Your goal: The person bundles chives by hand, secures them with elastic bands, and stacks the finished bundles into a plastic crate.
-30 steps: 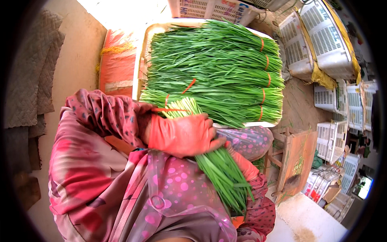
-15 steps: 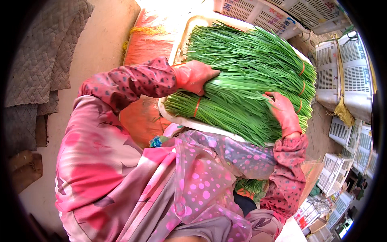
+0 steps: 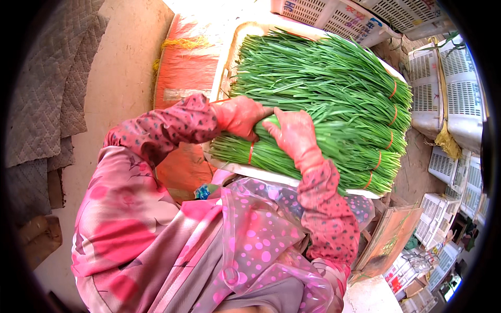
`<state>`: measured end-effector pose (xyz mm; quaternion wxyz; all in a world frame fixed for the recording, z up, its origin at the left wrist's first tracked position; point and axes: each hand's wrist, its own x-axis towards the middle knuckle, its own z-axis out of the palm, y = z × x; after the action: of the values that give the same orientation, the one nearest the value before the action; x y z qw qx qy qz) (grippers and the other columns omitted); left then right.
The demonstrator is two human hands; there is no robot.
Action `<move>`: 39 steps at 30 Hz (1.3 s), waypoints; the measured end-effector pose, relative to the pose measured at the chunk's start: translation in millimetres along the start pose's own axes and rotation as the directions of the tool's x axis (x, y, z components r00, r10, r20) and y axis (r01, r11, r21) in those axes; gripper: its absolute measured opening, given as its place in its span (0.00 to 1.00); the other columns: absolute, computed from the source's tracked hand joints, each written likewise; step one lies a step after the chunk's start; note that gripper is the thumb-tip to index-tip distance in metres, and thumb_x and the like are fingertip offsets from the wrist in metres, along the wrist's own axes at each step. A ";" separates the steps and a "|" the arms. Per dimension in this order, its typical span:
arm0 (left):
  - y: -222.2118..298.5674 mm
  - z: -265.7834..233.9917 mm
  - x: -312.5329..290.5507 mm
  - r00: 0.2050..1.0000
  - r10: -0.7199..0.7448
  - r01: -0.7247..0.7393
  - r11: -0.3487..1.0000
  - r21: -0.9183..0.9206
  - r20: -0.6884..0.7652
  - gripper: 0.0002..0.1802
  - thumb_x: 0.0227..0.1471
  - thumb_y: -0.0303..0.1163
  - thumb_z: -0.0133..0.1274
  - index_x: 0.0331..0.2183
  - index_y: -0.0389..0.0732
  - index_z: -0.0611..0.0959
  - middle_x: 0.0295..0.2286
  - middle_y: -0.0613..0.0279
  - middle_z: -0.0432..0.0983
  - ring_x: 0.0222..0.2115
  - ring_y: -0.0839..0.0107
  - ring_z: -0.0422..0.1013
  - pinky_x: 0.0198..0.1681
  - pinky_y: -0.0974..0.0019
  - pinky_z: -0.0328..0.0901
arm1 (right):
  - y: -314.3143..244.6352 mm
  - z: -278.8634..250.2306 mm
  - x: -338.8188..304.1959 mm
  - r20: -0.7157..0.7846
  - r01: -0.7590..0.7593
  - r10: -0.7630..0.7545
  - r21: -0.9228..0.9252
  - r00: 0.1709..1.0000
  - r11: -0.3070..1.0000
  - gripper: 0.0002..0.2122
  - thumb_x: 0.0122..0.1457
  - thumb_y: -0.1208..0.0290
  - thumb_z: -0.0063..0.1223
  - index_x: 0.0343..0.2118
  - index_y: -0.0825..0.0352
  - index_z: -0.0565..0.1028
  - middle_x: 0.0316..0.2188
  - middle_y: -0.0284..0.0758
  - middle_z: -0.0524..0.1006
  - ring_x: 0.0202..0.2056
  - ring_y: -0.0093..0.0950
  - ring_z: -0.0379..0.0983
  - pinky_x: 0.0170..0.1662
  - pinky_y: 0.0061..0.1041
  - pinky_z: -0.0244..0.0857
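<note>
Bunches of garlic chives [image 3: 313, 73], long flat green leaves tied with orange bands, fill a white plastic crate [image 3: 223, 68] in front of me. My left hand [image 3: 240, 117], in an orange-red rubber glove, is closed around one end of a bunch at the crate's left side. Close beside it, my gloved right hand [image 3: 296, 134] lies over the same bunch with its fingers bent onto the leaves. The held leaves [image 3: 334, 128] trail to the right, slightly blurred. Nearer me, a banded bunch [image 3: 235, 151] lies along the front rim, partly under my right wrist.
White slatted crates [image 3: 334, 21] stand behind, with roped ones [image 3: 462, 88] stacked at the right. A wooden board [image 3: 389, 240] leans at the lower right. Orange sheeting [image 3: 182, 73] with yellow string [image 3: 185, 43] lies left of the chives. Grey quilted cloth [image 3: 42, 88] is at the far left.
My right hand has moved left from the right-hand part of the crate to beside my left hand. The left hand stays at the bunch's end. More banded ends show at right.
</note>
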<state>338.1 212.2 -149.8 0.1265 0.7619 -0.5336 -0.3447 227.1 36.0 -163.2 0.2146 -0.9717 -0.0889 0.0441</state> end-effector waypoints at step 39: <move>359.7 91.5 124.2 0.401 0.858 -0.914 0.350 0.206 0.321 0.33 0.46 0.28 0.61 0.56 0.39 0.73 0.45 0.46 0.75 0.46 0.50 0.73 0.49 0.55 0.67 | -428.6 338.3 -451.5 0.448 0.358 0.093 0.806 -0.889 -0.471 0.18 0.61 0.69 0.55 0.51 0.72 0.72 0.44 0.41 0.78 0.39 0.32 0.77 0.41 0.28 0.72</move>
<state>40.5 -26.9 -63.5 0.1128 0.3296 -0.9203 -0.1781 -323.3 470.3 -265.5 -0.2067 -0.0292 -0.9309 0.2997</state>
